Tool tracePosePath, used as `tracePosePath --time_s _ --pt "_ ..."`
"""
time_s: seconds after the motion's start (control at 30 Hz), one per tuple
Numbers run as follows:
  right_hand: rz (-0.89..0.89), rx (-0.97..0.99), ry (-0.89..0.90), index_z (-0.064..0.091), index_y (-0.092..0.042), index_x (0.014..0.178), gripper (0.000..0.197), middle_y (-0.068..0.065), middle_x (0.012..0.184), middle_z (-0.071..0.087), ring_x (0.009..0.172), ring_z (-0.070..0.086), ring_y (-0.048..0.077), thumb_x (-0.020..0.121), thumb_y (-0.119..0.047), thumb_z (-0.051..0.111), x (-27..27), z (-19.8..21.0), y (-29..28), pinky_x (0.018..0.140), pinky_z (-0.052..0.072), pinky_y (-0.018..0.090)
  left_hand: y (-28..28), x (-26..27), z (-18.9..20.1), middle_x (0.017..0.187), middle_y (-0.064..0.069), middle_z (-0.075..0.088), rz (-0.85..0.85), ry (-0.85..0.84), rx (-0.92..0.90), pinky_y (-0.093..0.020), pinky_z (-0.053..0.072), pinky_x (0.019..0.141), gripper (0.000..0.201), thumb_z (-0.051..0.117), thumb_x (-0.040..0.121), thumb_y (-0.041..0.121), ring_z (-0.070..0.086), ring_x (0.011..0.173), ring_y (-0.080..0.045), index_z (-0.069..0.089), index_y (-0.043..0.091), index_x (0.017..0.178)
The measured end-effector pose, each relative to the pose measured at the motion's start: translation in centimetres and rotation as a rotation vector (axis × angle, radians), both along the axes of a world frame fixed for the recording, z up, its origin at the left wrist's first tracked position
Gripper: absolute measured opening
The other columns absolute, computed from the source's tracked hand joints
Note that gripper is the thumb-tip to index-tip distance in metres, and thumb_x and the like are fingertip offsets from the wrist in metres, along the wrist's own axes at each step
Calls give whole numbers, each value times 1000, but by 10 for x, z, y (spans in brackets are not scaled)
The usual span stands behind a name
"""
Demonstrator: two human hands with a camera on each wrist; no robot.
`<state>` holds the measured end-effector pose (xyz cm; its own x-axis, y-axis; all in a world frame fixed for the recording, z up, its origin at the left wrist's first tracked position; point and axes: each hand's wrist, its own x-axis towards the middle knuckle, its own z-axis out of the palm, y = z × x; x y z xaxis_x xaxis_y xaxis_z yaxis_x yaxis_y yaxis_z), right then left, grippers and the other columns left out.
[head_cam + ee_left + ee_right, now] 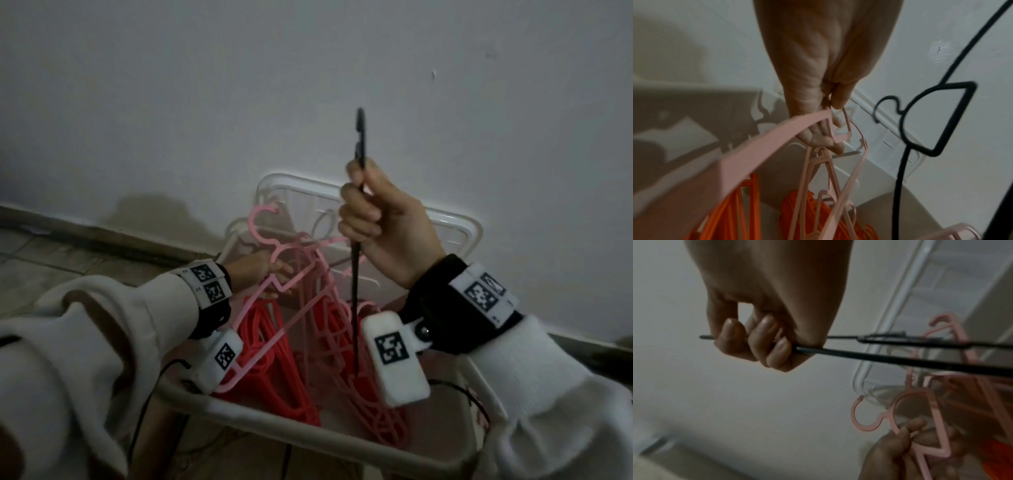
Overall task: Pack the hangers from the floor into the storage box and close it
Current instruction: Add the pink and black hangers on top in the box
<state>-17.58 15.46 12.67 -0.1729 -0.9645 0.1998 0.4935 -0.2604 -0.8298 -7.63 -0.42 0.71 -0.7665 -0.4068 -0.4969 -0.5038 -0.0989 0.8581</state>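
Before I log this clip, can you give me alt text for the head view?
A right hand grips a black hanger upright over an open storage box, while the left hand holds a pink hanger over red hangers already inside. The clear lid leans against the white wall behind.

Dim room, plain white wall (205,102) with small scuffs, dark skirting strip (102,236), tiled floor (41,253)

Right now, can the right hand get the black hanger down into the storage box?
Probably yes: the right hand holds the black hanger upright above the open storage box; pink hangers in the left hand crowd one side.
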Motion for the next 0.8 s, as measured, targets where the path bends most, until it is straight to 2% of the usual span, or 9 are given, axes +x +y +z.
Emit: tracePosePath --time_s 0.1,0.2,0.33,0.4,0.47,0.53,0.63,0.7,0.8 --pt "-88 2 -154 47 -16 80 15 -7 50 27 41 12 8 89 -24 39 -18 -10 2 43 13 19 -4 3 -4 85 -15 61 3 12 16 -21 48 45 24 31 100 7 66 53 -12 52 9 89" --pt "-71 15 -77 49 -16 79 13 -8 51 25 42 14 7 85 -27 53 -26 -9 3 42 14 19 -8 6 -6 80 -15 63 11 30 7 -21 47 42 21 33 99 3 66 50 -15 50 11 90" --pt "35 78 298 58 -21 73 9 -3 56 41 41 28 0 76 -24 65 -3 3 -4 43 13 19 -11 9 -3 54 -4 68 -38 12 -15 -18 46 40 22 32 98 3 64 44 -11 53 -6 100" --pt "81 130 542 65 -24 67 19 -3 60 53 47 42 3 78 -10 62 18 4 -7 45 26 16 -12 14 -2 51 7 67 -39 24 -9 -10 46 45 24 34 98 4 63 48 0 56 -4 101" --pt "193 178 798 63 -28 67 29 -11 63 60 59 52 5 85 -6 56 35 2 -11 56 39 15 -15 21 2 68 4 72 -38 48 -55 -9 51 66 21 42 95 8 63 62 6 59 14 85" --pt "348 247 1049 59 -26 71 28 -17 63 58 59 49 -5 89 -5 55 44 -4 -14 59 37 7 -18 25 6 106 -15 67 -96 87 -8 -27 51 84 16 47 92 10 63 83 -8 62 17 92" --pt "464 321 1521 69 -13 92 13 -8 86 67 70 53 -2 90 -16 56 38 -28 -16 71 39 11 -19 28 18 85 -15 58 6 136 155 -29 47 67 12 42 90 4 55 69 -18 55 5 89" --pt "493 418 1755 70 -19 106 21 -5 105 68 89 59 9 90 -21 56 31 -47 -14 81 44 24 -20 29 17 78 -11 51 31 167 240 -29 41 61 16 34 96 6 48 63 -17 49 5 94" --pt "578 441 1773 68 -21 112 24 -3 108 69 99 59 15 91 -23 57 34 -69 -13 80 44 26 -20 32 13 80 -9 54 66 151 267 -28 39 59 17 33 96 9 50 66 -17 50 7 101"
